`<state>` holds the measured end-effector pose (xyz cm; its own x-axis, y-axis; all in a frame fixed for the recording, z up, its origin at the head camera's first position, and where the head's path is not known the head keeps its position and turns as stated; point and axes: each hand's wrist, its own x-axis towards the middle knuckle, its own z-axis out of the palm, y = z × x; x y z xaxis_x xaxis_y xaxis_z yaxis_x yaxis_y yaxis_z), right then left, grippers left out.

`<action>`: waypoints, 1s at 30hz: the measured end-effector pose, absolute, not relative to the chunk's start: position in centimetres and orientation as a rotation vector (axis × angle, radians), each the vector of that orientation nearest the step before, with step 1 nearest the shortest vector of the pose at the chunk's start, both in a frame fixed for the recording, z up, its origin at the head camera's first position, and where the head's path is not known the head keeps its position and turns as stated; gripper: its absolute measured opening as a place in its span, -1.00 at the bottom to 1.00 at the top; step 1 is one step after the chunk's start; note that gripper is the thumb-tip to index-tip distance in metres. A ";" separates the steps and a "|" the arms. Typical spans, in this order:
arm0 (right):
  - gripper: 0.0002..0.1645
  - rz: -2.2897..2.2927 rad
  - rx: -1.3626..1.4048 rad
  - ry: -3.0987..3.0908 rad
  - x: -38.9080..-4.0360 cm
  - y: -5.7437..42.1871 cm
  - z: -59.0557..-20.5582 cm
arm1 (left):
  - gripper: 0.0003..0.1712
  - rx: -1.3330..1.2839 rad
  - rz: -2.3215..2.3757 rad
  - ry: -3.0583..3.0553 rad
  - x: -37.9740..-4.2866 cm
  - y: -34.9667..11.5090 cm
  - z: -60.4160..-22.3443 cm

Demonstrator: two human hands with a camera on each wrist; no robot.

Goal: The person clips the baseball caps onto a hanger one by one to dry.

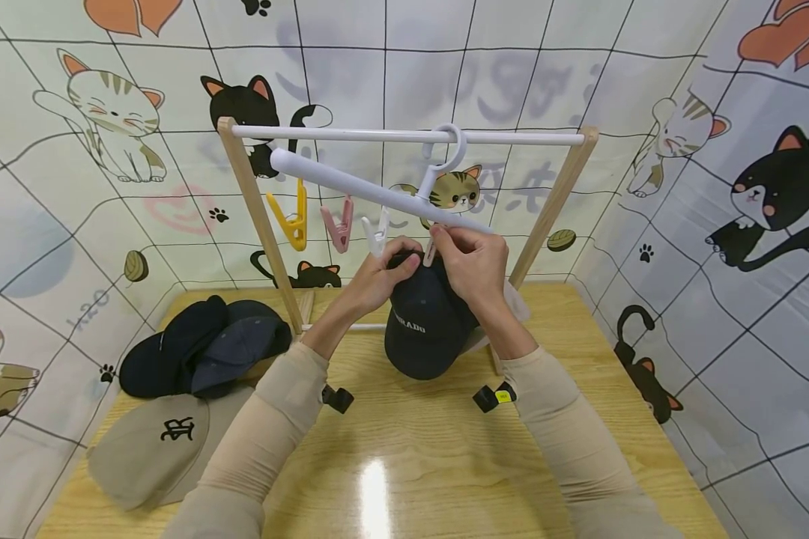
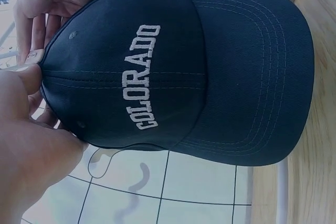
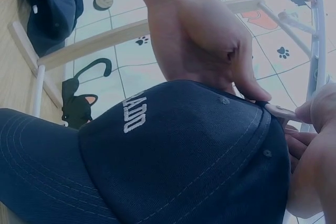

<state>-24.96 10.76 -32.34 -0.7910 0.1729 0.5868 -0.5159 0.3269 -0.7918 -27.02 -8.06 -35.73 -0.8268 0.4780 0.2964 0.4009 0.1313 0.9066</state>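
A dark navy cap (image 1: 421, 322) with COLORADO lettering hangs brim down below a tilted white hanger (image 1: 350, 180). My left hand (image 1: 384, 273) pinches the top of its crown between thumb and fingers. With thumb and fingers my right hand (image 1: 475, 266) pinches a pale clothespin (image 1: 429, 253) at the crown's top. In the right wrist view the clothespin (image 3: 283, 113) meets the cap's fabric (image 3: 194, 150); its jaws are partly hidden. A white clip (image 1: 376, 232), a pink clip (image 1: 339, 224) and a yellow clip (image 1: 293, 221) hang from the hanger left of the hands.
The hanger hooks over a white rail (image 1: 350, 135) on a wooden frame (image 1: 259, 224). Dark caps (image 1: 175, 348) and a beige cap (image 1: 155, 449) lie on the table's (image 1: 404, 449) left. Something pale (image 1: 514, 302) shows behind my right hand. Cat-patterned walls enclose the table.
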 end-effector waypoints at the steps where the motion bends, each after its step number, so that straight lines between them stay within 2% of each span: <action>1: -0.70 1.506 0.298 -2.006 -25.0 10.8 -32.4 | -0.73 0.900 1.821 2.315 -27.0 -8.0 -35.6; 9: -0.70 1.511 0.304 -2.019 -24.8 10.8 -32.3 | -0.76 0.910 1.844 2.294 -26.3 -7.7 -34.5; 30: -0.68 1.539 0.286 -2.037 -24.8 11.1 -32.3 | -0.72 0.900 1.892 2.331 -27.5 -7.4 -35.9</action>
<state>-24.82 11.07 -32.31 -0.8175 0.1620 0.5527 -0.4875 0.3165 -0.8138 -27.52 -7.35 -35.90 -0.8351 0.4316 0.3410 0.4225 0.1065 0.9001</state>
